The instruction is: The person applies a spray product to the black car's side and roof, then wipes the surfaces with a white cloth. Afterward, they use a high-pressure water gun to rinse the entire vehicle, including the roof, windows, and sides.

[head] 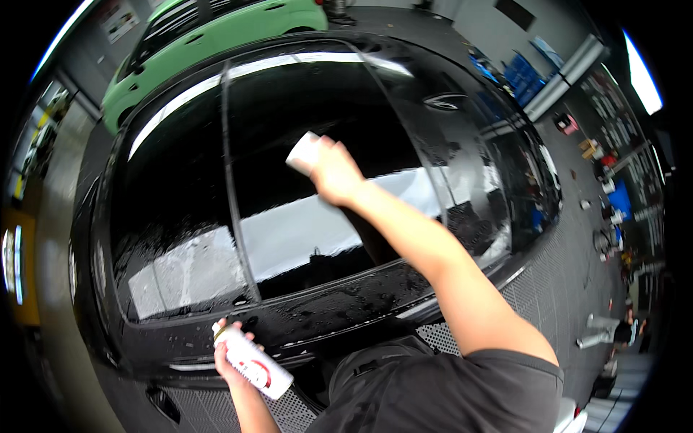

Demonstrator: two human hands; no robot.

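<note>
My left hand [224, 361] is wrapped around a white spray can [266, 373] with red marks and writing, tilted over the near edge of a black car's roof. Out over the rear glass panel [314, 103] of that roof, my right hand [337, 172] grips a white cloth or pad [302, 152]. Blur hides its exact kind, and whether it touches the glass I cannot tell. Water drops dot the black roof rail [346, 311] and the front glass panel [173, 205]. Bright reflections lie across both panels.
A light green car [233, 32] stands beyond the black one. The black antenna fin [445, 102] rises from the rear of the roof. Below the near side are a door mirror [163, 405] and grated floor [541, 292]. At far right, another person [612, 330] stands near shelving.
</note>
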